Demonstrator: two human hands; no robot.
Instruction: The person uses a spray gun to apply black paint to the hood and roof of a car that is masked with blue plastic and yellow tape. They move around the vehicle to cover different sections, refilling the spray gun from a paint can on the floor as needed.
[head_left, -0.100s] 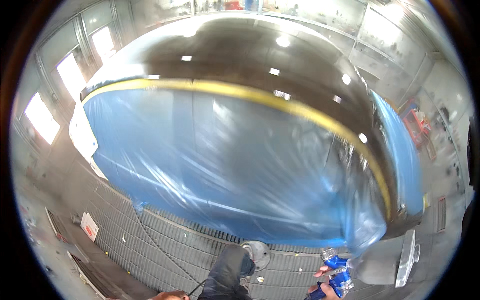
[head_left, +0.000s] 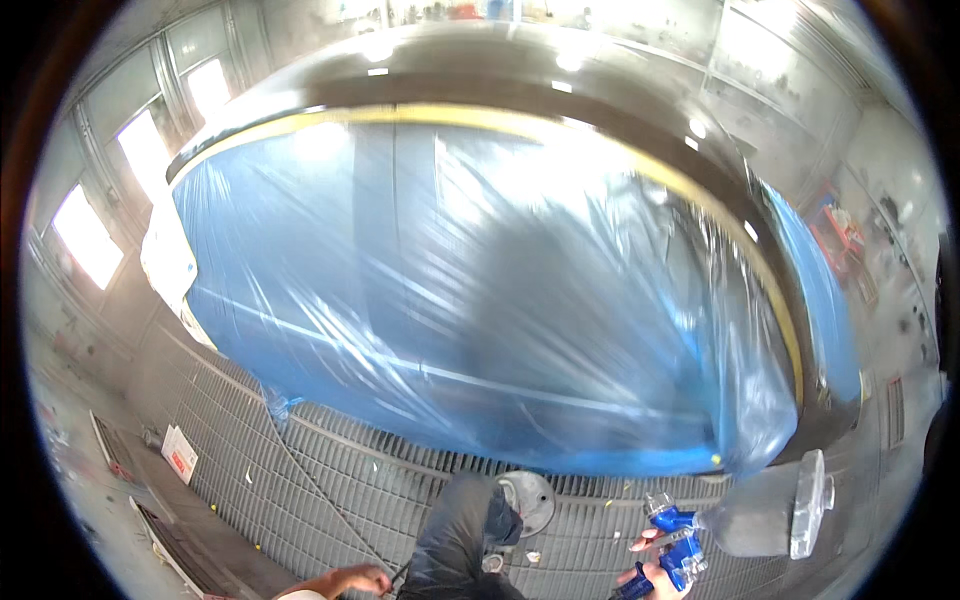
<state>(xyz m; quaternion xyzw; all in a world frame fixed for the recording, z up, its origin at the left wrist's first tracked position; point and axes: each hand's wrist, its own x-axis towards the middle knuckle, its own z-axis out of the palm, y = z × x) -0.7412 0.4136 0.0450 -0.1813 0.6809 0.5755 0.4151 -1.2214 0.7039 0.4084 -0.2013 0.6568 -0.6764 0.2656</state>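
My right hand (head_left: 655,578) is closed round a blue spray gun (head_left: 672,540), with a grey translucent cup (head_left: 755,518) on its side, at the lower right. At the bottom centre-left, my left hand (head_left: 365,582) is closed on what looks like a thin dark hose (head_left: 398,578). Beyond the gun stands a large, glossy dark car body (head_left: 480,60), curved by the lens. Its side is covered by blue plastic sheeting (head_left: 330,270), edged above with yellow tape (head_left: 650,165); more sheeting hangs at the right end.
A floor grate (head_left: 320,480) runs below the car, with my dark-clad leg (head_left: 445,530) and a round metal plate (head_left: 532,502) on it. A card (head_left: 178,455) lies at the left. Booth walls with bright panels (head_left: 88,238) surround the car; red shelving (head_left: 838,235) stands at the right.
My left hand has moved up and rightward into fuller view. The car's upper body sits higher in the picture, showing more sheeting. The spray gun has shifted slightly.
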